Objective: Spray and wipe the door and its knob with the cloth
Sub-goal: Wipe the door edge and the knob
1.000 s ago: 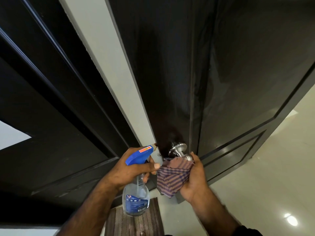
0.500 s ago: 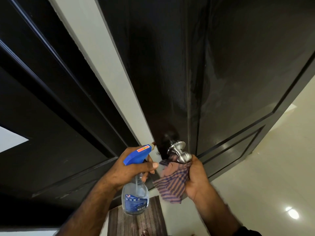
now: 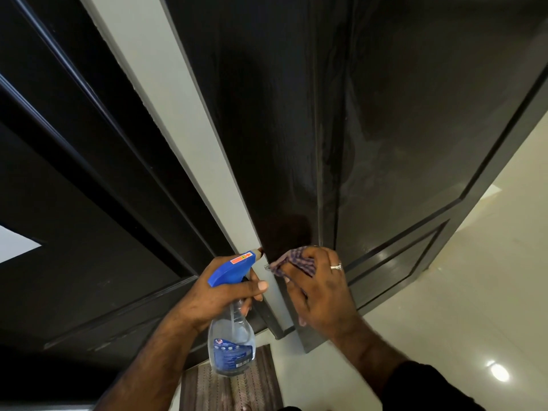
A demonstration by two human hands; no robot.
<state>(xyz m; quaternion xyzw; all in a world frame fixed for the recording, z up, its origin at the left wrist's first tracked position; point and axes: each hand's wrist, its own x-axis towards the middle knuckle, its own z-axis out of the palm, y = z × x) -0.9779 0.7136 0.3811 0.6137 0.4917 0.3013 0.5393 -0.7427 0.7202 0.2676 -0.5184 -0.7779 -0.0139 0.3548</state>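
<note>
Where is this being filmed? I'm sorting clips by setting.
Probably a doorway inside a home: a dark panelled door, a glossy tiled floor and a striped doormat at the threshold.

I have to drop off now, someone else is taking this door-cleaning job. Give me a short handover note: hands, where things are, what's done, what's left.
Left hand: grips the clear spray bottle with the blue trigger head, nozzle pointing at the door edge.
Right hand: wraps the striped purple cloth round the spot where the knob sits; the knob itself is hidden under cloth and hand.
Glossy black panelled door: stands ajar, with faint streaks on the panel above the hand.
Done: knob wiping under way, going by the grip.
Left: finish the knob; whether the door panels need more spray and wiping cannot be told from here.
</note>
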